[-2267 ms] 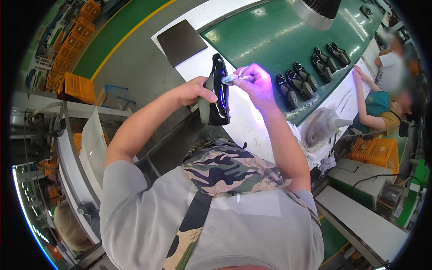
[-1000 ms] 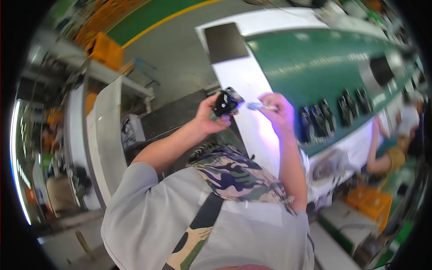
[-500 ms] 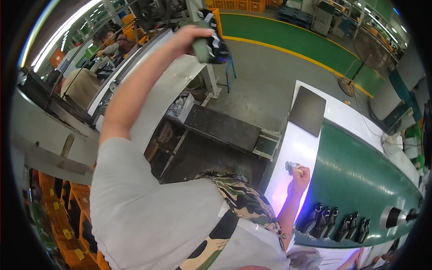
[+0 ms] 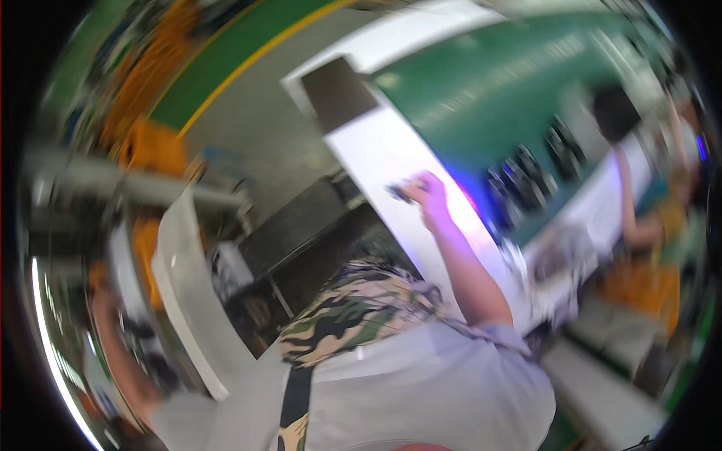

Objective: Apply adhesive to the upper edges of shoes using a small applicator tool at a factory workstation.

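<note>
My right hand (image 4: 427, 197) is closed, the fingers pinching a small grey piece (image 4: 398, 193) above the white, brightly lit table edge (image 4: 391, 146). The piece is too blurred to name. Out at the far left, my left hand (image 4: 105, 301) is smeared by motion beside the white bench (image 4: 180, 278); its fingers and anything in them cannot be made out. Several glossy black curved parts (image 4: 526, 177) stand in a row on the green conveyor belt (image 4: 451, 98), beyond my right forearm.
A dark flat pad (image 4: 338, 94) lies at the white table's far end. Orange crates (image 4: 154, 146) stand at the far left. Another person (image 4: 639, 203) works by the belt on the right. A box of pale pieces (image 4: 229, 270) sits by a dark low shelf (image 4: 297, 218).
My view has swung to the right. My left hand, which held up a black and grey-green object, is now low at the far left. My right hand still pinches the small grey piece.
</note>
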Demonstrator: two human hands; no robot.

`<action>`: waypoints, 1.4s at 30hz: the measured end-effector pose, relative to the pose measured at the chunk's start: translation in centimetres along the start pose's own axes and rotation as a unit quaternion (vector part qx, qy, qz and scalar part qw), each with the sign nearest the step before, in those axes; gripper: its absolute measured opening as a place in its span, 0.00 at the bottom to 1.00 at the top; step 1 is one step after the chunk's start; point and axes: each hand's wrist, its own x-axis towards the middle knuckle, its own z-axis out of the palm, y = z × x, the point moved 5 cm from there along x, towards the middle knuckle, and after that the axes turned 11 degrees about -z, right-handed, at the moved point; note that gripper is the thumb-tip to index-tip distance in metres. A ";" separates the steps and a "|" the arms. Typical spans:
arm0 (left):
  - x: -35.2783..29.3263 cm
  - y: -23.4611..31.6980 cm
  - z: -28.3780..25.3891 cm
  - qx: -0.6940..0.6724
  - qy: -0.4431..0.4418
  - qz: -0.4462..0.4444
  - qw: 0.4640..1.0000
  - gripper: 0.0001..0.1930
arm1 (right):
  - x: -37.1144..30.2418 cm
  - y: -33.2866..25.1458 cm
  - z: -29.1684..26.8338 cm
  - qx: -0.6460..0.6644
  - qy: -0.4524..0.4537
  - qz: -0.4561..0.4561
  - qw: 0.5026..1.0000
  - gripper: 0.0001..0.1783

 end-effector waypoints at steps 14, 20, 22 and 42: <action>-55.7 92.5 3.4 -0.244 -0.726 0.351 0.539 0.48 | -21.5 -9.4 -21.5 -0.267 0.326 -0.093 0.902 0.13; -67.8 105.4 5.8 -0.306 -0.697 0.198 0.618 0.40 | -34.2 -13.3 -31.2 -0.265 0.560 -0.066 0.782 0.12; -68.4 110.1 6.8 -0.352 -0.732 0.171 0.557 0.28 | -35.3 -14.3 -32.9 -0.308 0.577 -0.062 0.754 0.11; -63.0 100.4 -0.4 -0.325 -0.847 0.398 0.136 0.34 | -24.6 -15.4 -35.4 -0.751 0.299 -0.020 0.588 0.08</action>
